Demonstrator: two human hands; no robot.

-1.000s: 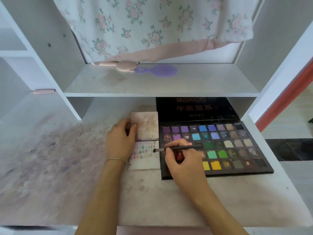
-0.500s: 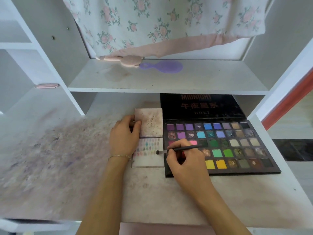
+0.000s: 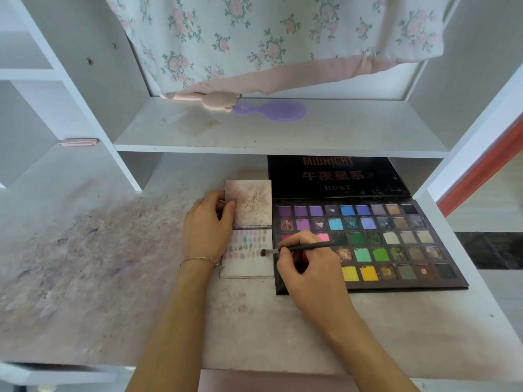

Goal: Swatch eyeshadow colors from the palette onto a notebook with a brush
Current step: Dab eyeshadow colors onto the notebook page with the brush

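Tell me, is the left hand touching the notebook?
Touching. The head view shows the left hand resting on the notebook, its thumb pressed on the upper page's left edge.

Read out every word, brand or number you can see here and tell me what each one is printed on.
"MIDNIGHT": top line on the palette lid, partly cut off by the shelf.
"午夜星系": red characters beneath it on the lid.
"HDKT": small pale letters under those.
Small line just under "MIDNIGHT": too blurred to read.
Notebook: colour swatches only, no writing.
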